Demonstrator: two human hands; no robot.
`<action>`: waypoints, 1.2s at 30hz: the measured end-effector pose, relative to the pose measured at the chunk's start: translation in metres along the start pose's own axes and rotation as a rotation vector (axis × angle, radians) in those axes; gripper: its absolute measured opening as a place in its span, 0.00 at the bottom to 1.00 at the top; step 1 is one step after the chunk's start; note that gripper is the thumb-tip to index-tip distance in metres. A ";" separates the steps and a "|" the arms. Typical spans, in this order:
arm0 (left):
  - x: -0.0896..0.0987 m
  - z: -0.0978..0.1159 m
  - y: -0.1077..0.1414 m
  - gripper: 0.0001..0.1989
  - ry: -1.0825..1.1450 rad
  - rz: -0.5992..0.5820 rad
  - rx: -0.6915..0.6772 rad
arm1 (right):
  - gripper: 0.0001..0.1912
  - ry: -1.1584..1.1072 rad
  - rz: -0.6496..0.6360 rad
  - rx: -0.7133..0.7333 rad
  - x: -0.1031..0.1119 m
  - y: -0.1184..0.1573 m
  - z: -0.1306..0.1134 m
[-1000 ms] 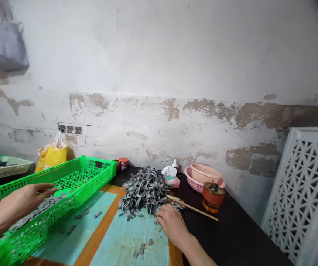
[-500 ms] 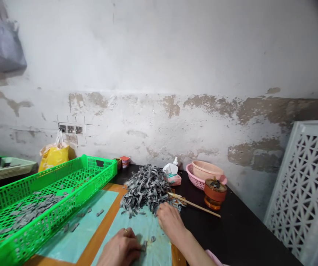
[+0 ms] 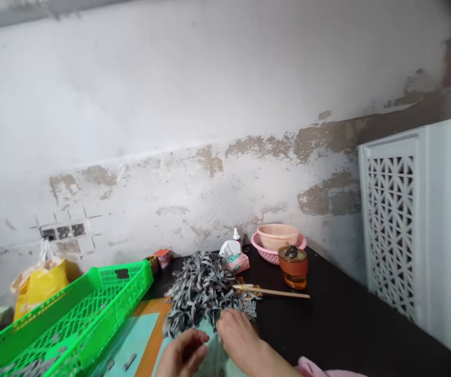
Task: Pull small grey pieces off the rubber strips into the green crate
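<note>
in the head view, your left hand (image 3: 182, 355) has its fingers curled, and i cannot tell whether they hold anything. your right hand (image 3: 241, 339) has its fingers against the heaped grey strips (image 3: 201, 293), near the blue mat (image 3: 129, 343). a careless tug could scatter strips across the bench (image 3: 339, 314).

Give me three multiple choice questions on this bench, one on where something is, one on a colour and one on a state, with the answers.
1. Where is the right hand?
A. At the near edge of the pile of grey strips
B. Inside a basket
C. Against the wall

2. What colour is the plastic crate?
A. Blue
B. White
C. Bright green

3. How does the pale bowl sit?
A. Upside down on the table
B. Upright in the pink basket
C. Tipped over on the mat

Answers:
1. A, the fingers reach the edge of the strips.
2. C, its lattice walls show bright green.
3. B, its open rim faces up inside the basket.
</note>
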State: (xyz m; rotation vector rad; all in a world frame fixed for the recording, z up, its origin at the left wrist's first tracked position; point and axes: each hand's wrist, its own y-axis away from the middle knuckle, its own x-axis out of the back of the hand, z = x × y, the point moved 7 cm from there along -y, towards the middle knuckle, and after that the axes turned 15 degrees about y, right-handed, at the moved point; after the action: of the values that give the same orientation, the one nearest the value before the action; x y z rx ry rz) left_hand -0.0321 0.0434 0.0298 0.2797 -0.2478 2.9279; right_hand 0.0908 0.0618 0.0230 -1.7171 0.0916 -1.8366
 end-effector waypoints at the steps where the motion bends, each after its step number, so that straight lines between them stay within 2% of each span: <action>1: 0.001 -0.002 -0.010 0.17 0.125 0.030 0.031 | 0.13 0.021 0.018 -0.007 -0.003 0.000 -0.002; 4: 0.004 -0.016 -0.034 0.23 0.461 0.140 0.108 | 0.13 0.020 0.045 -0.037 -0.021 0.001 -0.003; 7: 0.004 -0.032 -0.041 0.21 0.672 0.189 0.159 | 0.16 -0.170 0.121 -0.111 -0.033 0.003 0.008; 10: 0.005 -0.043 -0.035 0.16 0.776 0.199 0.234 | 0.18 -0.402 0.004 -0.160 -0.042 0.004 0.021; 14: 0.007 -0.047 -0.028 0.11 0.839 0.256 0.314 | 0.17 -0.579 -0.013 -0.171 -0.020 0.001 0.031; 17: 0.002 -0.046 -0.026 0.09 0.875 0.253 0.338 | 0.15 -0.724 -0.009 -0.234 -0.005 -0.001 0.034; 22: -0.011 -0.044 -0.022 0.08 0.950 0.201 0.383 | 0.10 -0.992 0.036 -0.320 -0.002 0.000 0.032; 28: -0.017 -0.035 -0.017 0.07 0.981 0.152 0.366 | 0.07 -0.904 0.092 -0.342 0.001 0.003 0.035; 33: -0.014 -0.036 -0.019 0.08 1.004 0.154 0.337 | 0.09 -0.749 0.180 -0.198 0.015 0.006 0.025; 36: -0.012 -0.041 -0.021 0.09 1.008 0.176 0.340 | 0.10 -0.766 0.187 -0.134 0.017 0.007 0.020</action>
State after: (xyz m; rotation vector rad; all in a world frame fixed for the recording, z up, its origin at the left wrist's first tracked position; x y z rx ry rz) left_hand -0.0229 0.0691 -0.0094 -1.1904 0.3900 2.8298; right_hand 0.1129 0.0553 0.0376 -2.3004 0.0565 -0.9669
